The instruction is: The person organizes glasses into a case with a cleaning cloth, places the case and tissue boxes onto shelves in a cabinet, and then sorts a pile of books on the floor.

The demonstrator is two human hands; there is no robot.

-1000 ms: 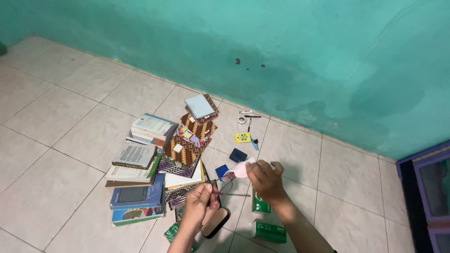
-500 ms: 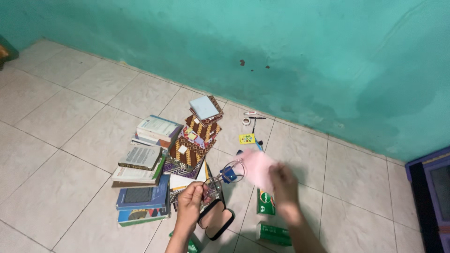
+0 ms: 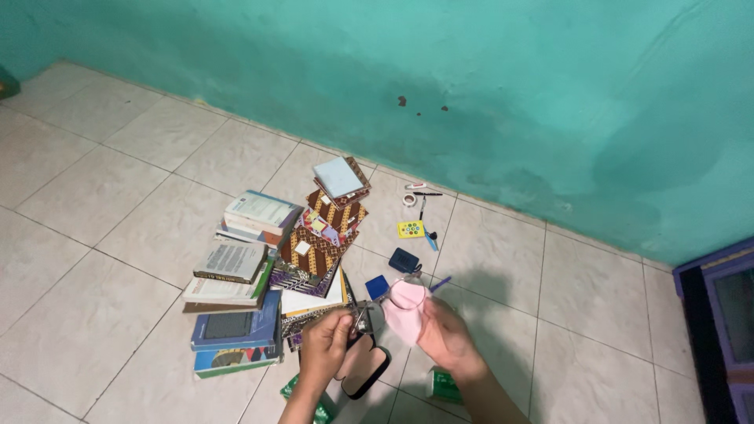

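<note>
Left hand (image 3: 328,345) pinches glasses (image 3: 365,318); right hand (image 3: 444,336) holds pink cloth (image 3: 407,305) w/ closed grip. Best wiped gently, frame steadied.

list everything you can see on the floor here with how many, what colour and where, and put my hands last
books: about seven, blue, white and grey, stacked at left on the floor
patterned notebooks: several, brown and purple, piled beside the books
light blue pad: one, on top of that pile
glasses case: one, black, open, below the hands
green boxes: at least two, near the bottom edge, partly hidden
dark blue pouch: one, on the tile above the hands
yellow card: one, nearer the wall
tape roll: one, white, by the wall
floor: cream tiles
wall: teal
glasses: one pair, in left grip
pink cloth: one, in right grip
left hand: holds glasses
right hand: holds cloth
</note>
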